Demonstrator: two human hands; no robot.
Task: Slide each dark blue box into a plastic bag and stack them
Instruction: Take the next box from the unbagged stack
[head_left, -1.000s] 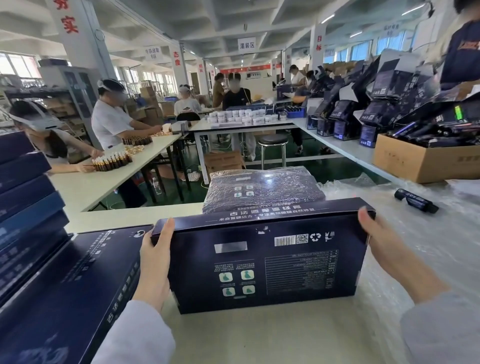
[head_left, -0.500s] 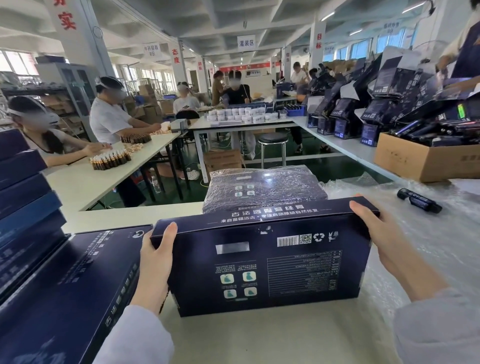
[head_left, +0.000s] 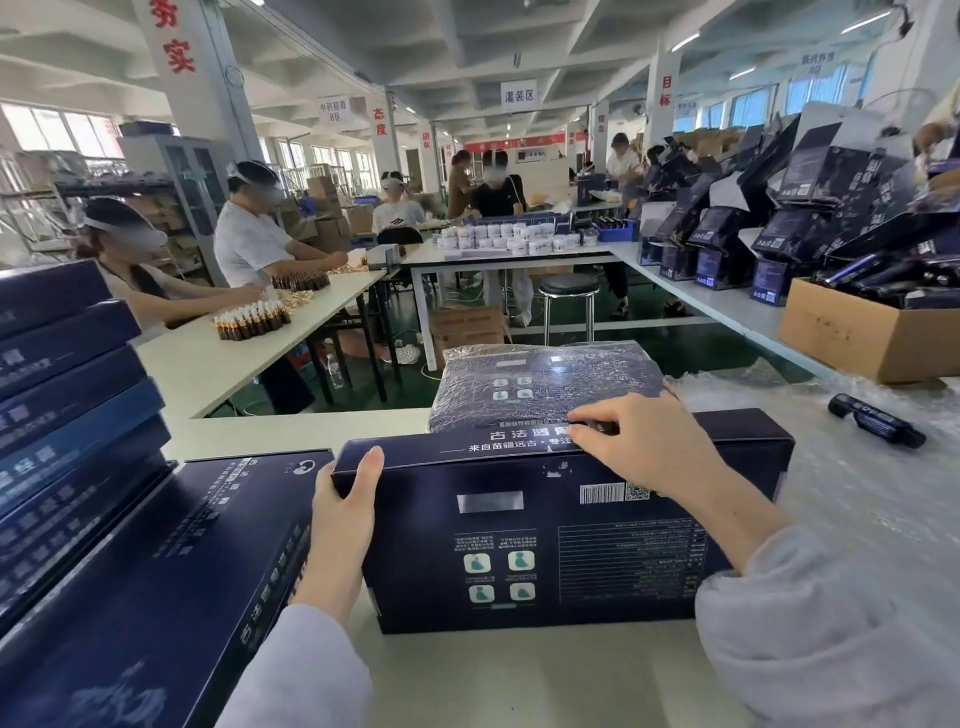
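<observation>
Head view, Checker asks: where is the dark blue box (head_left: 519, 545), and who has it?

Packer: it stands on its long edge on the table (head_left: 519, 686), printed face toward the wearer, no bag round it yet; the left hand (head_left: 340, 525) grips its left end, thumb on the top edge, other fingers hidden behind; the right hand (head_left: 639, 441) curls its fingers over the middle of the top edge and pinches there; whether it also holds film I cannot tell.

Checker: how should the bagging go?

Packer: I'd take one of the plastic bags (head_left: 857, 499) heaped at the right; open its mouth wide; feed a short end in first, since thin film likely snags on sharp corners; then lay it flat on the bagged box (head_left: 545, 384) just behind, edges aligned.

Checker: and the containers?

Packer: that wrap holds one box; the cardboard carton (head_left: 872, 343) at the right is heaped with dark packs (head_left: 893, 280); unbagged boxes (head_left: 62, 415) are stacked at the left; the held box is closed, contents hidden.
</observation>
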